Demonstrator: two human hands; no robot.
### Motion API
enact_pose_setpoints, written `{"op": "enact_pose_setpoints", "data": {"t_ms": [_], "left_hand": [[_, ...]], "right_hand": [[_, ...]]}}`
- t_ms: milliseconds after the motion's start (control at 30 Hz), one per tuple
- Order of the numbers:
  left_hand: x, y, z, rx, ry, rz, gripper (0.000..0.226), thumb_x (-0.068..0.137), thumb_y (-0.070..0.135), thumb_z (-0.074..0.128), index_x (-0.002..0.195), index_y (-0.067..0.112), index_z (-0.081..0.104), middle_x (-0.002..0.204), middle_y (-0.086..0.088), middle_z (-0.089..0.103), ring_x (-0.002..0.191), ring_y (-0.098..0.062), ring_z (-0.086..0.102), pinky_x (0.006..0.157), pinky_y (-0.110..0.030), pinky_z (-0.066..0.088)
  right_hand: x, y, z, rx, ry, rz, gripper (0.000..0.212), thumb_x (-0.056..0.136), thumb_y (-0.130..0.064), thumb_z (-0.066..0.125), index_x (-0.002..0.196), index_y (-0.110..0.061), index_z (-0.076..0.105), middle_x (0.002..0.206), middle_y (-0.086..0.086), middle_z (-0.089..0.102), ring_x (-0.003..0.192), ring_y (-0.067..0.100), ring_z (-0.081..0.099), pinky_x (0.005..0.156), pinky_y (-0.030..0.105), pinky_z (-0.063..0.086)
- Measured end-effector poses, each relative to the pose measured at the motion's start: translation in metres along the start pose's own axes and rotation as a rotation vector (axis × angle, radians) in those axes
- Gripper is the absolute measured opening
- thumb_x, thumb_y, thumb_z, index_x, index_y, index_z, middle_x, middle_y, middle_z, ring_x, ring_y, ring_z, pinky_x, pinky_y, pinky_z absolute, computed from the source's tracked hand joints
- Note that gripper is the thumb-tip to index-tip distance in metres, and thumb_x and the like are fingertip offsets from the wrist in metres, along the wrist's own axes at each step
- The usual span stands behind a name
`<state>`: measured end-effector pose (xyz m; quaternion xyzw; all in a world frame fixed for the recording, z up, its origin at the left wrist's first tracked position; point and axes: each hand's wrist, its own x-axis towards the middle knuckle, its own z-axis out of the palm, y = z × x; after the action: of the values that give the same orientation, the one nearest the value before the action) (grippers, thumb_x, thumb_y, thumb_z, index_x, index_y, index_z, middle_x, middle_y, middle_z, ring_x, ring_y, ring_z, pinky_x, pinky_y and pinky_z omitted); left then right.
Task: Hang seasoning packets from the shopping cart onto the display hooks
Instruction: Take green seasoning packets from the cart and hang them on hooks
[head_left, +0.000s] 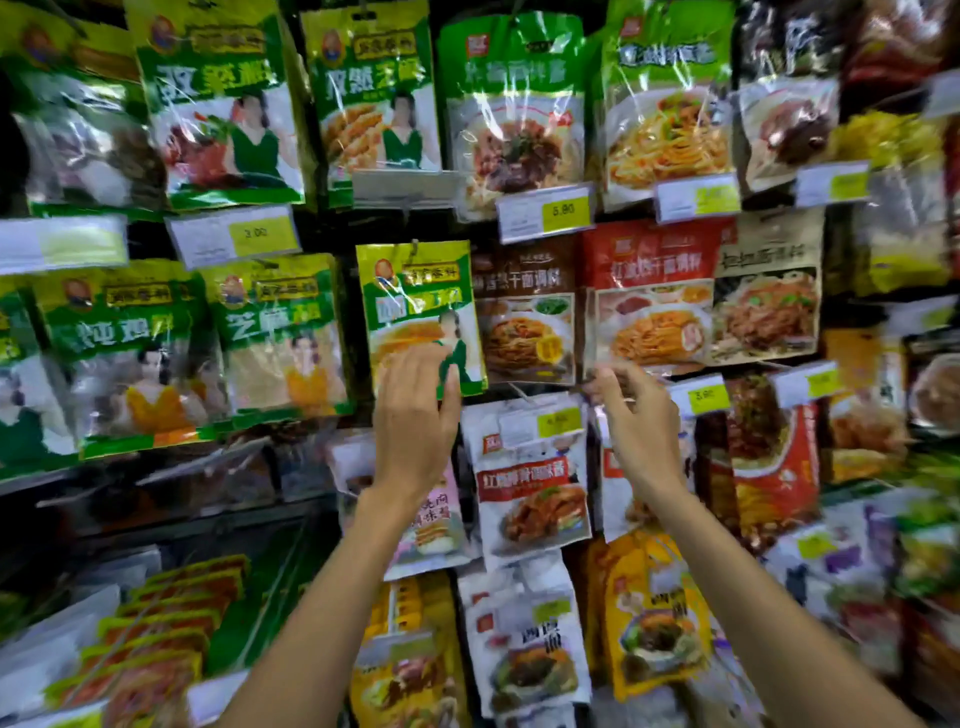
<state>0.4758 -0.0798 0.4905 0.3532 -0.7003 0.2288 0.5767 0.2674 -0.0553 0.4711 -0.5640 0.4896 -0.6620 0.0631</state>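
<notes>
Pressing the green packet (415, 301), left hand (415, 421) grip spread; right hand (641, 415) pinches the red packet (649, 270) (tag (545, 212) above reads 5.80).

The left forearm (337, 597) and the right forearm (748, 597) are showing bare all the way from the lower edge of the view to the wrists. The left hand (415, 415) and the right hand (641, 415) are showing bare as well, their fingers (415, 366) looking slim and slightly blurred.
</notes>
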Motion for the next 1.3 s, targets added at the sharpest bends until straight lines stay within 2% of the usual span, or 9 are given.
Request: {"op": "enact_pose_setpoints", "data": {"t_ms": [167, 267, 400, 500, 733, 833, 967, 1167, 1300], "left_hand": [[-0.088, 0.114, 0.080, -0.467, -0.315, -0.320, 0.029, 0.098, 0.025, 0.044, 0.106, 0.005, 0.065, 0.102, -0.009, 0.067, 0.094, -0.022, 0.060, 0.083, -0.020, 0.039], [-0.154, 0.188, 0.121, -0.628, -0.543, -0.389, 0.022, 0.098, 0.020, 0.048, 0.103, 0.008, 0.066, 0.092, -0.003, 0.067, 0.085, -0.018, 0.063, 0.076, -0.025, 0.045], [-0.232, 0.278, 0.160, -0.771, -0.824, -0.427, 0.017, 0.097, 0.017, 0.049, 0.095, 0.012, 0.065, 0.072, 0.013, 0.057, 0.067, -0.003, 0.054, 0.063, -0.013, 0.038], [-0.276, 0.328, 0.192, -0.795, -1.062, -0.456, 0.016, 0.096, 0.014, 0.051, 0.098, 0.008, 0.066, 0.080, -0.009, 0.067, 0.074, -0.018, 0.059, 0.065, -0.023, 0.038], [-0.356, 0.401, 0.291, -0.801, -1.419, -0.371, 0.020, 0.097, 0.015, 0.050, 0.101, 0.001, 0.064, 0.067, -0.014, 0.058, 0.067, -0.030, 0.055, 0.059, -0.030, 0.034], [-0.395, 0.419, 0.343, -0.803, -1.543, -0.389, 0.020, 0.098, 0.014, 0.048, 0.104, 0.001, 0.063, 0.070, -0.004, 0.059, 0.062, -0.011, 0.050, 0.052, -0.013, 0.031], [-0.455, 0.433, 0.409, -0.754, -1.661, -0.386, 0.018, 0.097, 0.015, 0.050, 0.105, 0.004, 0.063, 0.094, -0.014, 0.068, 0.076, -0.017, 0.055, 0.059, -0.021, 0.037], [-0.540, 0.447, 0.491, -0.635, -1.810, -0.319, 0.025, 0.099, 0.014, 0.044, 0.115, 0.002, 0.060, 0.102, -0.018, 0.066, 0.085, -0.026, 0.059, 0.061, -0.024, 0.034], [-0.587, 0.458, 0.529, -0.513, -1.894, -0.254, 0.024, 0.100, 0.010, 0.039, 0.106, -0.005, 0.057, 0.099, -0.027, 0.061, 0.091, -0.036, 0.058, 0.070, -0.037, 0.042]], "right_hand": [[-0.078, 0.071, -0.114, -0.179, 0.029, 0.139, 0.023, 0.100, -0.025, 0.047, 0.090, -0.013, 0.064, 0.076, -0.003, 0.065, 0.070, 0.004, 0.061, 0.059, 0.019, 0.041], [-0.135, 0.120, -0.187, -0.309, 0.109, 0.321, 0.017, 0.097, -0.016, 0.052, 0.088, -0.011, 0.066, 0.077, 0.012, 0.067, 0.072, 0.026, 0.063, 0.067, 0.034, 0.043], [-0.214, 0.172, -0.273, -0.429, 0.175, 0.590, 0.014, 0.096, -0.015, 0.054, 0.086, -0.014, 0.064, 0.072, 0.007, 0.065, 0.070, 0.024, 0.061, 0.068, 0.033, 0.046], [-0.259, 0.200, -0.322, -0.499, 0.268, 0.756, 0.019, 0.097, -0.018, 0.054, 0.079, -0.023, 0.056, 0.066, -0.007, 0.057, 0.062, 0.010, 0.054, 0.056, 0.011, 0.037], [-0.314, 0.285, -0.389, -0.535, 0.482, 1.056, 0.023, 0.098, -0.016, 0.052, 0.084, -0.006, 0.066, 0.074, 0.010, 0.065, 0.069, 0.026, 0.059, 0.065, 0.036, 0.044], [-0.327, 0.335, -0.402, -0.537, 0.550, 1.177, 0.024, 0.098, -0.015, 0.052, 0.083, -0.002, 0.065, 0.067, 0.008, 0.062, 0.060, 0.019, 0.054, 0.057, 0.028, 0.039], [-0.344, 0.408, -0.405, -0.478, 0.618, 1.339, 0.030, 0.097, -0.008, 0.050, 0.069, -0.007, 0.058, 0.064, 0.016, 0.063, 0.052, 0.018, 0.049, 0.046, 0.012, 0.037], [-0.373, 0.518, -0.400, -0.358, 0.688, 1.574, 0.028, 0.094, -0.002, 0.050, 0.085, 0.021, 0.063, 0.083, 0.037, 0.064, 0.080, 0.049, 0.062, 0.078, 0.060, 0.049], [-0.391, 0.571, -0.396, -0.357, 0.683, 1.691, 0.036, 0.095, -0.013, 0.056, 0.083, 0.020, 0.065, 0.083, 0.036, 0.066, 0.080, 0.046, 0.065, 0.066, 0.035, 0.046]]}}
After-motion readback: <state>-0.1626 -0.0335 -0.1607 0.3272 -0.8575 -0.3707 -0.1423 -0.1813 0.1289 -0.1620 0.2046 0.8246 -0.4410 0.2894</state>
